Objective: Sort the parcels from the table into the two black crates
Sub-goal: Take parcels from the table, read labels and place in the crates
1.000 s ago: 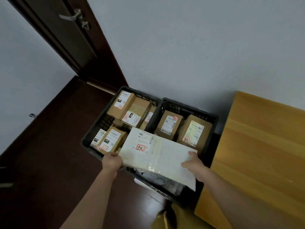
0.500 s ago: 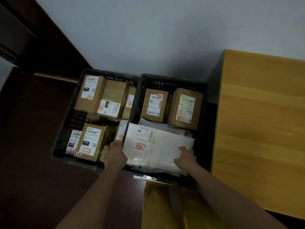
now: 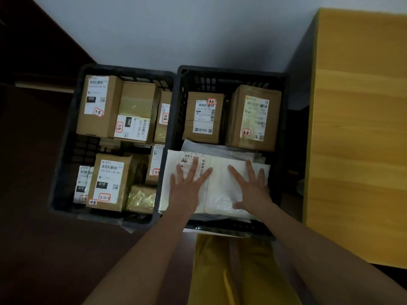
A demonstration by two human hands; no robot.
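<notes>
Two black crates stand side by side on the floor. The left crate (image 3: pixel 66 137) holds several brown boxes with white labels. In the right crate (image 3: pixel 233 73) two brown boxes (image 3: pixel 203 116) stand at the back, and a white padded mailer (image 3: pixel 222 183) lies flat at the front on top of other white bags. My left hand (image 3: pixel 187 186) presses flat on the mailer's left half, fingers spread over its label. My right hand (image 3: pixel 251 186) lies flat on its right half, fingers straight.
A wooden table (image 3: pixel 361 128) stands right of the crates, its edge close to the right crate. A white wall is behind the crates. Dark floor (image 3: pixel 33 249) spreads to the left. My yellow trousers (image 3: pixel 237 271) show below the crates.
The mailer went down from above the crates into the front of the right crate. Both hands let go of its edges and now lie flat on top of it. The view tilted downward.
</notes>
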